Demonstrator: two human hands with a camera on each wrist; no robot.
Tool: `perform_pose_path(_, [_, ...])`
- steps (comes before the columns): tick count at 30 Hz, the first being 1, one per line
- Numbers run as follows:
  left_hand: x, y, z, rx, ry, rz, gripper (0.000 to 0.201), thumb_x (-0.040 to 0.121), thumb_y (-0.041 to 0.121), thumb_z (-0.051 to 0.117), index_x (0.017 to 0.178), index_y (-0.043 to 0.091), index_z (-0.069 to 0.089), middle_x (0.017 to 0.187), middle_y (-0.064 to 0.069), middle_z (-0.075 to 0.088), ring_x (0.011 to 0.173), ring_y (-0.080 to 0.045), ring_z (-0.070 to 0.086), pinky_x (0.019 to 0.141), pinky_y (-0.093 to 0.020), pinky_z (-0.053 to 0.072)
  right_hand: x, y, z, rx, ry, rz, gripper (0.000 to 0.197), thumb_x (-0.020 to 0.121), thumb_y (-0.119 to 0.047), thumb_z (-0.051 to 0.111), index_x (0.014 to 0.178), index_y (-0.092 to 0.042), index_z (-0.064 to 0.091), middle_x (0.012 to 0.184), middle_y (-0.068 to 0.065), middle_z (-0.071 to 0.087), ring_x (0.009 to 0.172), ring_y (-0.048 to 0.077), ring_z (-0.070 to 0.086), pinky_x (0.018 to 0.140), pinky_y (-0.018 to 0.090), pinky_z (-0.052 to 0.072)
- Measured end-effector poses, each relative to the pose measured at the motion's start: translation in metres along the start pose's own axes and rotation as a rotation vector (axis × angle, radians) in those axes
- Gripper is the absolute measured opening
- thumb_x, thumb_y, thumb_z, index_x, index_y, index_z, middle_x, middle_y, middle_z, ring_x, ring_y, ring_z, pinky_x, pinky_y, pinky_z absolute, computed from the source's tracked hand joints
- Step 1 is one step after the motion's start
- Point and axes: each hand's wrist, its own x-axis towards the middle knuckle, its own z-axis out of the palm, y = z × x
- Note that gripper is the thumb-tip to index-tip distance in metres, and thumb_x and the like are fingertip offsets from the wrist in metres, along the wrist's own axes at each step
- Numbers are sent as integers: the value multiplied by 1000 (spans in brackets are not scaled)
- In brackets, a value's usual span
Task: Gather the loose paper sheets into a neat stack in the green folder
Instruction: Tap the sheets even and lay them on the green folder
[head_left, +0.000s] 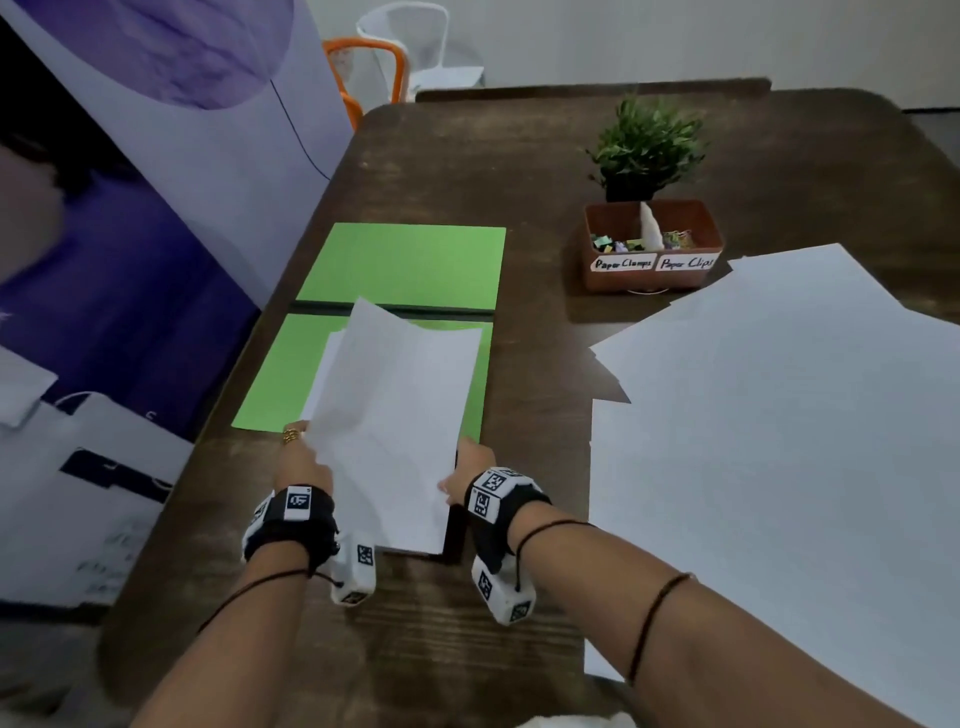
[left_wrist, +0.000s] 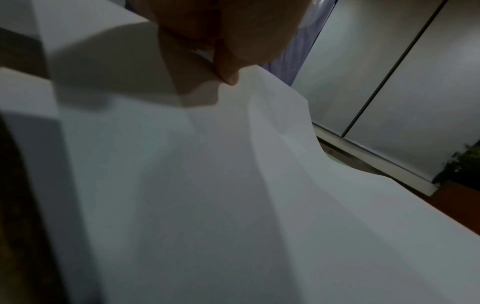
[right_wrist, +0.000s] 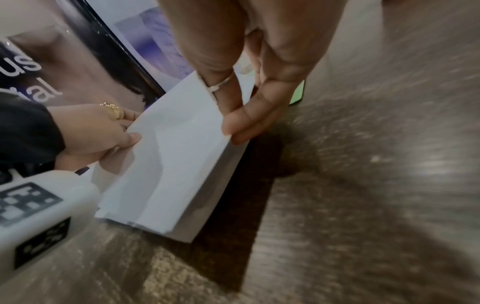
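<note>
The green folder (head_left: 400, 262) lies open on the dark wooden table, left of centre. A bundle of white paper sheets (head_left: 395, 415) hangs over its near half, held by both hands at its side edges. My left hand (head_left: 301, 457) grips the bundle's left edge, thumb on top (left_wrist: 228, 76). My right hand (head_left: 470, 470) pinches the right edge between thumb and fingers (right_wrist: 233, 127). The sheets (right_wrist: 168, 164) are uneven, with corners fanned out at the top. Several loose white sheets (head_left: 779, 441) lie spread over the right side of the table.
A brown tray (head_left: 652, 249) labelled for paper clamps and paper clips stands at the back, with a small potted plant (head_left: 644, 145) behind it. A purple printed banner (head_left: 156, 208) runs along the table's left edge. An orange chair (head_left: 363, 67) stands beyond the far end.
</note>
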Motion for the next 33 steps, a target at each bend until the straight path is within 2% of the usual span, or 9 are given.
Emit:
perform_pose_path(3, [8, -19, 0, 18, 20, -57, 52, 77, -14, 51, 127, 1, 46, 114, -26, 58, 109, -38, 54, 92, -40, 42, 0, -1, 9, -104, 93, 8, 49, 81, -30, 69, 120, -4, 53, 121, 12, 57, 112, 27, 57, 93, 31, 48])
perform_pose_path(6, [17, -26, -4, 143, 55, -96, 63, 83, 14, 64, 139, 4, 37, 134, -25, 44, 125, -40, 41, 100, -47, 37, 2, -2, 11, -71, 186, 49, 54, 86, -43, 62, 116, 0, 52, 121, 14, 50, 113, 27, 51, 93, 30, 41])
perform_pose_path(9, [36, -22, -7, 221, -40, -138, 75, 87, 35, 60, 144, 1, 25, 144, -24, 34, 132, -39, 33, 105, -46, 31, 7, -7, 14, 6, 188, 106, 34, 90, -38, 56, 77, -8, 48, 98, 13, 49, 94, 21, 49, 80, 30, 40])
perform_pose_path(14, [68, -19, -10, 172, -141, -172, 57, 93, 41, 49, 126, -6, 52, 130, -25, 52, 120, -39, 48, 103, -42, 36, 15, -15, 14, 103, 126, 126, 40, 92, -28, 53, 62, -13, 31, 64, 1, 34, 79, 20, 41, 67, 23, 29])
perform_pose_path(17, [73, -17, -11, 189, -199, -222, 61, 92, 49, 46, 122, -3, 57, 129, -23, 54, 117, -38, 51, 100, -41, 36, 19, -13, 9, 133, 88, 165, 41, 92, -26, 53, 59, -13, 33, 60, 1, 35, 77, 23, 43, 67, 24, 30])
perform_pose_path(20, [72, -9, -15, 244, -234, -272, 67, 90, 53, 47, 128, -2, 51, 134, -21, 50, 120, -37, 49, 99, -40, 36, 22, -11, 3, 173, 45, 152, 28, 91, -27, 53, 83, -2, 63, 85, 12, 63, 91, 30, 58, 78, 28, 43])
perform_pose_path(23, [74, -6, -16, 257, -264, -264, 63, 89, 50, 50, 129, 1, 50, 134, -20, 50, 119, -38, 50, 98, -40, 37, 23, -9, 1, 196, 36, 143, 34, 91, -27, 54, 105, 3, 64, 102, 14, 65, 102, 30, 61, 87, 29, 45])
perform_pose_path(27, [76, -3, -18, 267, -277, -283, 63, 88, 53, 51, 124, 1, 54, 124, -21, 57, 109, -37, 56, 90, -38, 40, 26, -8, 3, 153, 50, 117, 28, 91, -25, 55, 69, -7, 50, 74, 13, 47, 71, 23, 47, 64, 25, 33])
perform_pose_path(33, [78, -2, -13, 268, -281, -333, 67, 83, 60, 52, 118, 3, 54, 115, -21, 61, 100, -36, 59, 85, -38, 43, 29, -4, 2, 94, 24, 90, 42, 90, -24, 55, 54, -16, 35, 60, 6, 37, 61, 21, 40, 49, 26, 24])
